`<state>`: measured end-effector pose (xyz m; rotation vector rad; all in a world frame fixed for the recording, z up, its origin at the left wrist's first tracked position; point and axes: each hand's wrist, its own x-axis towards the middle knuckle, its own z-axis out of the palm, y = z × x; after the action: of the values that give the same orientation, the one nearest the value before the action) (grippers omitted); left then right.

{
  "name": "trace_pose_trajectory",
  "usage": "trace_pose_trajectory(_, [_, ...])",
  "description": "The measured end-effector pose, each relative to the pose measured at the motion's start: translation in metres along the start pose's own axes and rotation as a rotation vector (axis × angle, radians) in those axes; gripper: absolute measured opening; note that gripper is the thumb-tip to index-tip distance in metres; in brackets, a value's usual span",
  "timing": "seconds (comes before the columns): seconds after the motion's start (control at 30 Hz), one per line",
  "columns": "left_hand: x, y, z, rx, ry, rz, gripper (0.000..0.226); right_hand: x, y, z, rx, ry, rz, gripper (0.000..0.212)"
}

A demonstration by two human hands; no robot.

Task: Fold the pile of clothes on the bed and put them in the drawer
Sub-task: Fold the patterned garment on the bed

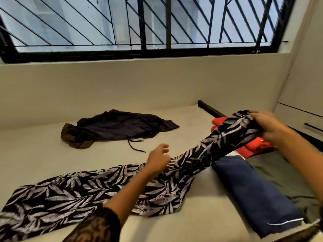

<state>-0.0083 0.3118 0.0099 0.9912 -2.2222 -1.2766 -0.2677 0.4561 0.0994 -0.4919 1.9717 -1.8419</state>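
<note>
The right hand's (267, 126) fingers curl round the bunched end of the printed garment (97, 187), lifted at 3 o'clock over a red cloth (253, 147). The left hand's (158, 159) fingers are loosely curled at the garment's middle; I cannot tell whether they pinch it. The garment trails to 8 o'clock across the bed (35, 154). A blue fold (248, 187) lies at 5 o'clock and a dark garment (118, 126) at 11.

Across the top of the frame I see a wide window (157, 23) crossed by black bars (142, 25), with pale daylight behind it. Below runs a plain cream wall (139, 81). A cream bed (43, 145) fills the lower frame. At the right edge is a pale drawer (297, 116) with a metal handle (312, 127).
</note>
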Motion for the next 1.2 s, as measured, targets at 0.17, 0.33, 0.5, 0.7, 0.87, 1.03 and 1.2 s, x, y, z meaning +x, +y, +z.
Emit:
trace_pose_trajectory(0.17, [-0.015,-0.122,-0.054,0.518,0.013,-0.200,0.055,0.002,0.007,0.026,0.006,-0.016,0.053,0.021])
trace_pose_trajectory(0.33, [-0.042,-0.191,-0.103,0.915,-0.029,-0.288,0.096,-0.020,0.007,0.116,-0.089,-0.177,-0.036,0.030])
trace_pose_trajectory(0.5, [-0.096,-0.248,-0.151,0.937,0.137,-0.381,0.118,-0.081,-0.006,0.235,-0.230,-0.428,-0.210,0.041])
trace_pose_trajectory(0.7, [-0.155,-0.304,-0.198,0.905,0.344,-0.385,0.100,-0.174,0.005,0.377,-0.270,-0.674,-0.353,0.037])
trace_pose_trajectory(0.87, [-0.158,-0.322,-0.198,0.833,0.395,-0.313,0.080,-0.240,0.060,0.481,-0.359,-0.813,-0.277,0.040])
trace_pose_trajectory(1.03, [-0.157,-0.330,-0.201,0.832,0.360,-0.278,0.074,-0.272,0.118,0.523,-0.465,-0.981,-0.105,0.055])
trace_pose_trajectory(1.2, [-0.158,-0.340,-0.197,0.813,0.454,-0.223,0.095,-0.275,0.148,0.501,-0.527,-1.103,-0.181,0.061])
